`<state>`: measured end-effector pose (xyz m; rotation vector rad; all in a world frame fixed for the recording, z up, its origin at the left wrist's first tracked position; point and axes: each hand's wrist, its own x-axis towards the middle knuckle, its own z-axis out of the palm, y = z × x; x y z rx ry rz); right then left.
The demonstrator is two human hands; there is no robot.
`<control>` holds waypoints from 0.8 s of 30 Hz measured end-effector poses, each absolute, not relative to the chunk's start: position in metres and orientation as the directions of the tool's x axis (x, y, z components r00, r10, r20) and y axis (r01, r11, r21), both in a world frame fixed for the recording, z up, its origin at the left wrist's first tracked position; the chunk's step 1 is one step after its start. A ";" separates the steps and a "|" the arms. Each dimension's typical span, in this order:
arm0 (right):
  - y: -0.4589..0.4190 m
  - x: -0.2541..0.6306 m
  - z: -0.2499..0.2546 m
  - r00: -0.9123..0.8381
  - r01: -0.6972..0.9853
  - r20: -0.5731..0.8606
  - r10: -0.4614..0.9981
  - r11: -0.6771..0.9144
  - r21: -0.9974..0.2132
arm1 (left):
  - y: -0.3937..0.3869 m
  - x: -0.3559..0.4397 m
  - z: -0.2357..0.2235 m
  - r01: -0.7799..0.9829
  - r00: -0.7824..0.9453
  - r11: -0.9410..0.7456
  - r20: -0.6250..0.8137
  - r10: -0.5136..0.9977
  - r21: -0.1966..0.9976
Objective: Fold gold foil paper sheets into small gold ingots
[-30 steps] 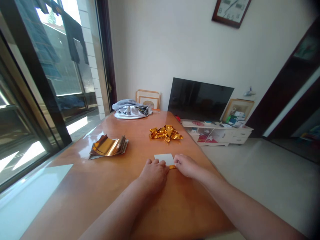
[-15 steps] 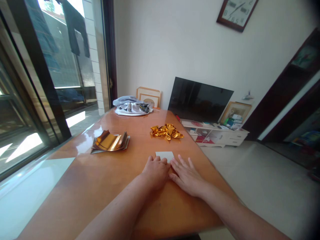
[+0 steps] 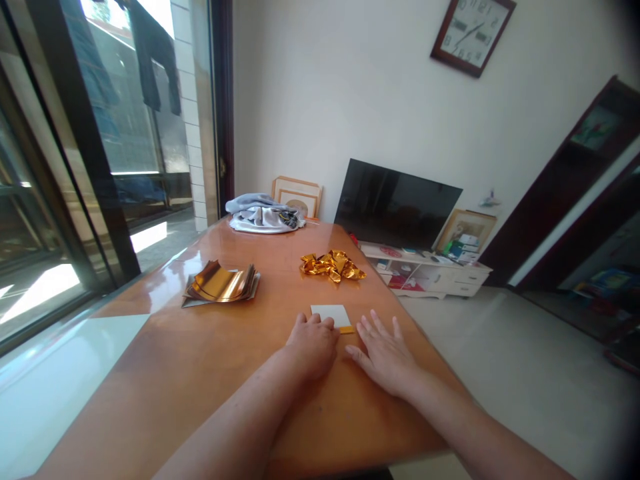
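Note:
A small sheet of foil paper [image 3: 330, 314] lies white side up on the table, with a narrow gold strip folded over along its near edge. My left hand [image 3: 313, 341] has its fingers curled down on the near left part of that sheet and hides its corner. Just to the right, my right hand [image 3: 384, 355] is spread flat with nothing in it, its fingertips by the end of the gold strip. Beyond the sheet sits a small heap of folded gold foil pieces [image 3: 333, 266]. A loose stack of gold foil paper [image 3: 220, 283], curled at its edges, is farther left.
The wooden table [image 3: 210, 373] has its right edge close to my right forearm. A pale panel [image 3: 75, 373] covers its left side. Grey cloth [image 3: 265, 213] lies bundled at the far end. A television [image 3: 397, 203] stands on a low white cabinet [image 3: 453, 280] beyond.
My right hand has slid a little to the right, away from my left hand, uncovering the gold folded strip. My left hand stays in place on the paper.

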<state>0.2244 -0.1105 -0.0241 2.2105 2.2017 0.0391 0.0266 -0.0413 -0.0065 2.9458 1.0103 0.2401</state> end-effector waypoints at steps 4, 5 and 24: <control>-0.102 0.221 -0.023 -0.043 0.999 0.110 0.993 0.044 -0.008 | -0.041 0.027 -0.007 0.605 0.782 -0.793 0.138 0.608 0.069; -0.101 0.218 -0.023 -0.087 0.995 0.116 0.989 0.091 -0.033 | -0.041 0.027 -0.007 0.605 0.781 -0.793 0.142 0.608 0.070; -0.104 0.179 -0.014 -0.138 0.990 -0.027 0.990 0.137 -0.040 | -0.026 -0.002 0.006 0.679 0.721 -0.723 0.069 0.689 0.124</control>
